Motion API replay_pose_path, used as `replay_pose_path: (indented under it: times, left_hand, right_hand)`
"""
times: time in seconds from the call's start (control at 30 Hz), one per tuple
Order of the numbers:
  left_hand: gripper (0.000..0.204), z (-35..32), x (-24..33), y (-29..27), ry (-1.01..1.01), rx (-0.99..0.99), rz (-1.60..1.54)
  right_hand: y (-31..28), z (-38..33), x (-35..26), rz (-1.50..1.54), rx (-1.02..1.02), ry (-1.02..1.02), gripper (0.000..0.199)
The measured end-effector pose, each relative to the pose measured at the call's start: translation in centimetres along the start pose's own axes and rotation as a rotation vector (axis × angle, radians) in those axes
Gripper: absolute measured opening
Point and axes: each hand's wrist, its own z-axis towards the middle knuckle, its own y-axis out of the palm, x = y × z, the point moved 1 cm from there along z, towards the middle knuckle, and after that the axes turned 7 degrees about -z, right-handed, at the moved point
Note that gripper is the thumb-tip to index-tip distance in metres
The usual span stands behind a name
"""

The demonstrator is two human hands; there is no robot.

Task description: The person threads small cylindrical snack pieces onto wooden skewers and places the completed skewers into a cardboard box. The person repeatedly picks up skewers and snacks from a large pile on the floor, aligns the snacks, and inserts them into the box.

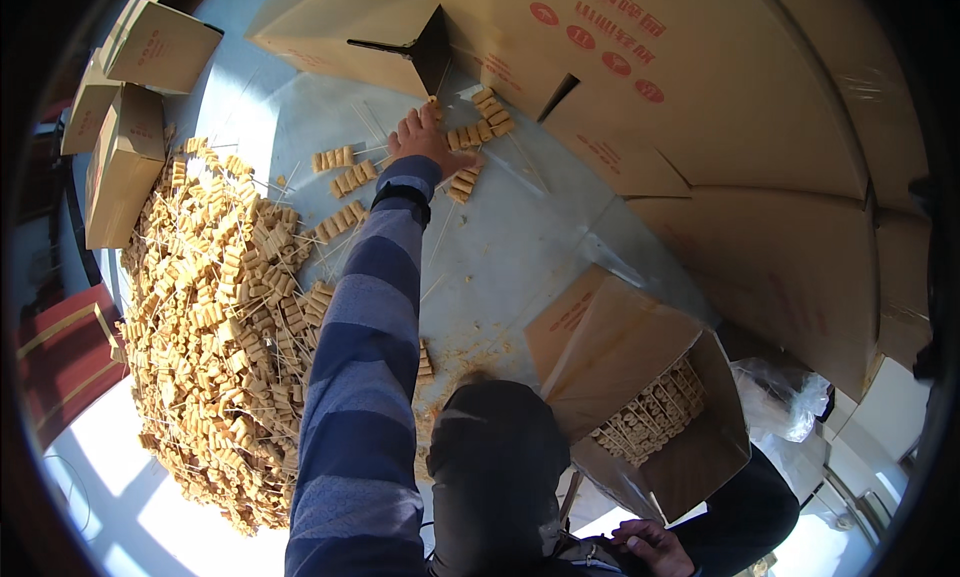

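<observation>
My left hand reaches to the far part of a grey-blue tabletop, its fingers spread over the loose skewers there. These are thin pale sticks threaded with tan ridged rolls; one skewer lies by my thumb and another skewer just beyond to the right. Low at the right, my right hand stays near my lap with its fingers curled; what they hold, if anything, cannot be made out. Beside it stands an open carton lined with clear plastic, with skewers packed in rows inside.
A large heap of skewers covers the left side. Big cardboard boxes wall off the far and right sides; smaller cartons stand far left. Crumbs lie nearer me. A dark rounded shape blocks the lower middle.
</observation>
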Motion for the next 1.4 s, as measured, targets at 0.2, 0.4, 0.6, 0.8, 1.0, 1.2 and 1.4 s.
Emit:
replay_pose_path:
  times: [0.2,0.4,0.6,0.8,1.0,1.2,1.4]
  left_hand:
    - [0.123,-0.4,0.7,4.2,0.072,0.008,0.000]
    - [0.110,-8.8,-2.9,3.4,0.134,-0.257,0.084]
    - [0.082,-16.8,-4.0,-1.4,0.218,-0.985,0.272]
    - [0.052,-6.0,7.1,3.0,0.762,-0.088,0.148]
    - [0.049,-1.0,12.8,8.6,0.608,-0.241,0.234]
    - [0.027,-6.5,4.5,9.3,0.670,-0.323,0.182]
    - [0.033,-16.2,-5.0,5.8,0.463,-0.270,0.197]
  right_hand:
    - [-0.3,1.4,-0.7,-0.036,-0.060,0.024,0.026]
    - [-1.1,1.9,-0.5,-0.036,-0.095,0.071,0.024]
    - [-1.9,2.8,1.7,-0.035,-0.204,-0.025,0.026]
    - [-1.7,2.9,1.6,-0.023,-0.153,0.009,0.023]
    - [-1.4,2.0,-1.0,-0.082,-0.063,0.008,0.022]
    - [-1.7,3.0,-1.1,0.015,-0.185,0.072,0.021]
    - [-1.5,3.6,-0.1,-0.007,-0.259,0.005,0.022]
